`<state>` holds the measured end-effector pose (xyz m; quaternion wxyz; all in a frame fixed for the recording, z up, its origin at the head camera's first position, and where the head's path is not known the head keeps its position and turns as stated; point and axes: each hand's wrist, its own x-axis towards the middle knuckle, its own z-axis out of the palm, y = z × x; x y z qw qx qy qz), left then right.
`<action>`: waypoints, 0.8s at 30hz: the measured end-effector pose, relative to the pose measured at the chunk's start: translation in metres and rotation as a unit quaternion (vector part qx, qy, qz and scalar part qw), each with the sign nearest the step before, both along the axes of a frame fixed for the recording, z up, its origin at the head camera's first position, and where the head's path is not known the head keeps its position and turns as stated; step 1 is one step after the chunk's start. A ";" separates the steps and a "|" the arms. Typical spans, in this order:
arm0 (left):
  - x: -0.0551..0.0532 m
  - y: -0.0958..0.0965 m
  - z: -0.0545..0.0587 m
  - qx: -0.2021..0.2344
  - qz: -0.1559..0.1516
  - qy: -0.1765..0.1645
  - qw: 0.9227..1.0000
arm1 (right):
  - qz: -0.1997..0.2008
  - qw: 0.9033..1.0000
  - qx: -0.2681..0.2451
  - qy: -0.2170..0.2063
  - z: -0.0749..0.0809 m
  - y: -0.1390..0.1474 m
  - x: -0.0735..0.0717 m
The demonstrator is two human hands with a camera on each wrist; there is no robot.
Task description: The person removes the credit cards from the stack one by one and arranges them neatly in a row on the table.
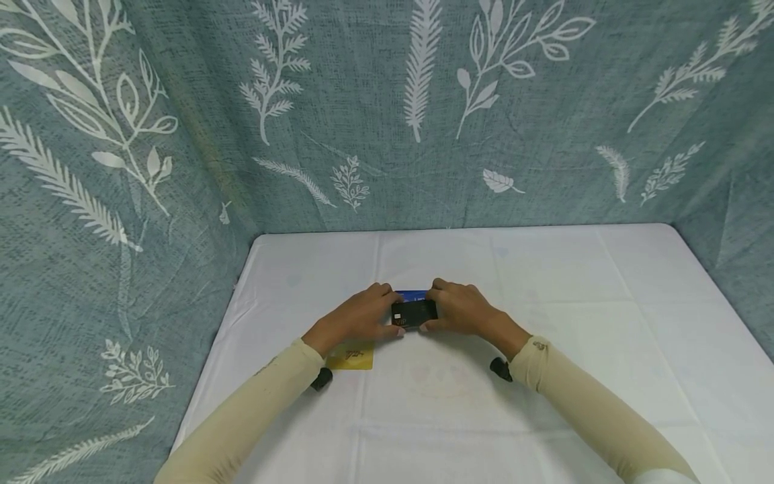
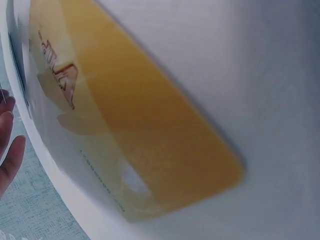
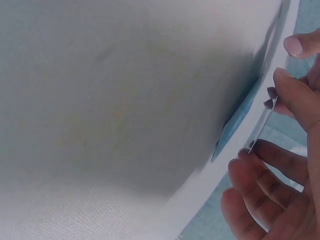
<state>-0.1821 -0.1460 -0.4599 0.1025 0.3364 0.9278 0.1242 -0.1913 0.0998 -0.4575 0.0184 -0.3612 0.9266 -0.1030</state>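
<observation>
Nearest are two pale sleeves (image 1: 256, 407), cut off by the lower edge of the head view, with a small black piece by each wrist, the left one (image 1: 322, 378) partly hidden by the sleeve. Just beyond the left cuff a yellow card (image 1: 357, 357) lies flat on the white cloth (image 1: 544, 269), one corner covered by the wrist; its dark lettering is too small to read from the head, and in the left wrist view the print is slanted and blurred. Farther on, the left hand (image 1: 365, 312) and the right hand (image 1: 465, 309) face each other, each pinching one short end of a black card (image 1: 414, 314) between thumb and fingers. The card shows a light chip and the letters VIP, its ends hidden by the hands; the right wrist view has it nearly edge-on, above the cloth. Behind its upper edge shows a strip of a blue card (image 1: 414, 295), the rest covered; the right wrist view shows it lying on the cloth, apart from the held card. The left wrist view catches only a few fingertips at its edge. The cloth, faintly creased, covers a table with rounded far corners; beyond and beside it hangs a grey-green curtain (image 1: 363, 87) printed with white leaves and sprigs.
</observation>
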 end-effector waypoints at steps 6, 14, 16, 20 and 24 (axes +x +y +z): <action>0.002 -0.001 0.001 0.001 0.006 0.000 1.000 | 0.001 1.000 -0.004 0.000 0.000 -0.001 0.001; 0.005 -0.002 0.002 0.001 0.009 -0.004 1.000 | -0.001 1.000 -0.003 -0.005 0.001 -0.001 0.003; 0.006 -0.002 0.002 -0.002 0.011 -0.004 1.000 | 0.000 1.000 -0.003 -0.006 0.001 -0.001 0.004; 0.008 -0.002 0.003 -0.003 0.013 -0.001 1.000 | 0.001 1.000 -0.004 -0.008 0.002 -0.002 0.005; 0.010 -0.002 0.004 -0.004 0.014 0.001 1.000 | 0.002 1.000 -0.004 -0.011 0.002 -0.002 0.006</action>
